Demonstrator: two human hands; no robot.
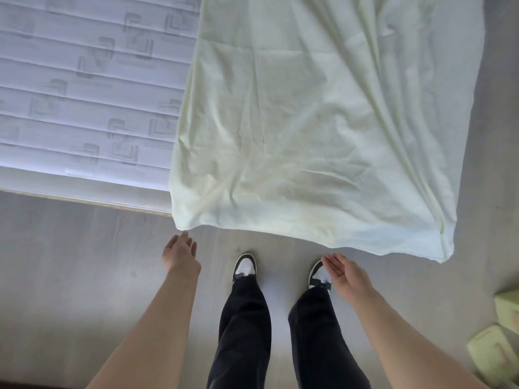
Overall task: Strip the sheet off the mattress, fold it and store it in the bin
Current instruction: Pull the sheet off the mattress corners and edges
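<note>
A pale yellow-green sheet [317, 130] lies folded lengthwise over the right part of the bare quilted mattress [84, 88], and its near end hangs past the mattress edge toward the floor. My left hand [179, 252] is just below the sheet's near left corner, fingers relaxed, fingertips almost at the hem and holding nothing. My right hand [346, 273] hovers palm up below the sheet's near edge, left of its right corner, fingers straight and empty. No bin is recognisable as such in this view.
I stand on a grey floor [70, 276] at the foot of the bed, my two black-and-white shoes [245, 265] between my hands. Pale green boxy objects [497, 349] sit on the floor at the lower right edge.
</note>
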